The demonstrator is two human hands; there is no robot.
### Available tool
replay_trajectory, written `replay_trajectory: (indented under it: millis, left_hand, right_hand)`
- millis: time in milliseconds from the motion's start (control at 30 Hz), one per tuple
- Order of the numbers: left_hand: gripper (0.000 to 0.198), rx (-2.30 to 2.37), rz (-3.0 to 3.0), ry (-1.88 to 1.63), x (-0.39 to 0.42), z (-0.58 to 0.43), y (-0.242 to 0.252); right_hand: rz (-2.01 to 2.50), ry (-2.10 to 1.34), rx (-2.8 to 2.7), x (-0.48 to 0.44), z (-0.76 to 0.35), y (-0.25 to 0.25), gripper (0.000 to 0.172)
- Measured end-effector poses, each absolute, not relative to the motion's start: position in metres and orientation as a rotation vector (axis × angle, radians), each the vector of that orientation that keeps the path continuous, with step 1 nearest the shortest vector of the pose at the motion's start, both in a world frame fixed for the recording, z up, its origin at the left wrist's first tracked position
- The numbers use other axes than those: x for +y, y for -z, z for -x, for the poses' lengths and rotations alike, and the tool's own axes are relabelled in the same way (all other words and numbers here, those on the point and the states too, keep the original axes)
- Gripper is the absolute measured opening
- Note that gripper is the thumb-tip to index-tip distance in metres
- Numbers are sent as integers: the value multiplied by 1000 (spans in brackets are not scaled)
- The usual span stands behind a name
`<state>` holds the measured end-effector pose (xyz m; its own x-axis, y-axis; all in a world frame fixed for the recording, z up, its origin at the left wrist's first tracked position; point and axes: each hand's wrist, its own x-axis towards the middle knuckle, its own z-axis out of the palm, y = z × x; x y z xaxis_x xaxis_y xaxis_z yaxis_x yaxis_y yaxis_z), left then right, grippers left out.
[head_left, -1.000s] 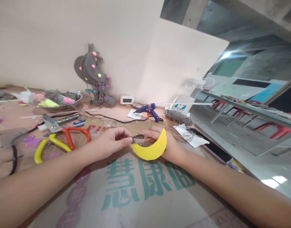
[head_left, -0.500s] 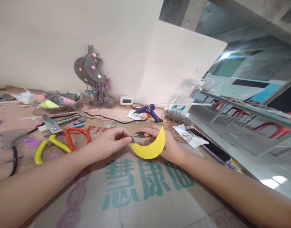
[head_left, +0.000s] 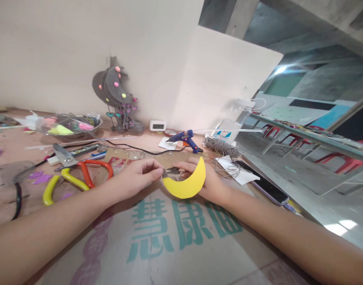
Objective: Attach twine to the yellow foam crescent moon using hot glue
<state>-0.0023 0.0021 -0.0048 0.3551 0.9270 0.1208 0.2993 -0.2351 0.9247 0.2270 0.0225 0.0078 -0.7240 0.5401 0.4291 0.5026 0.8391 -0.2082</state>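
Observation:
My left hand [head_left: 146,176] pinches the left tip of a yellow crescent moon cutout [head_left: 186,187] between thumb and forefinger. A small grey bit shows at that pinched tip. In my right hand [head_left: 209,180] is a small pair of dark-bladed scissors [head_left: 173,170], blades pointing left toward the pinched tip. The crescent hangs in front of the right fingers and partly hides them and the scissors' handles. Both hands are above the printed cardboard [head_left: 169,253].
Large scissors [head_left: 80,170] with red and yellow handles lie at left. Behind stand a blue glue gun [head_left: 186,138], a grey yarn skein [head_left: 221,146], a small clock [head_left: 157,126] and a grey moon ornament [head_left: 116,87]. A phone [head_left: 269,186] lies at right; a bowl [head_left: 71,132] sits far left.
The small scissors' blades have come closer together, near the crescent's left tip. The crescent has shifted very slightly left. Both hands keep their holds.

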Motion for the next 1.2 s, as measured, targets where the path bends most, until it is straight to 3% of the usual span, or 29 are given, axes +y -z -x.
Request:
replay_trajectory:
  millis: [1200]
  left_hand:
    - [22,1170,-1706,-938,1,0,3]
  right_hand:
    - [792,22,-2545,20,-225,-10,34]
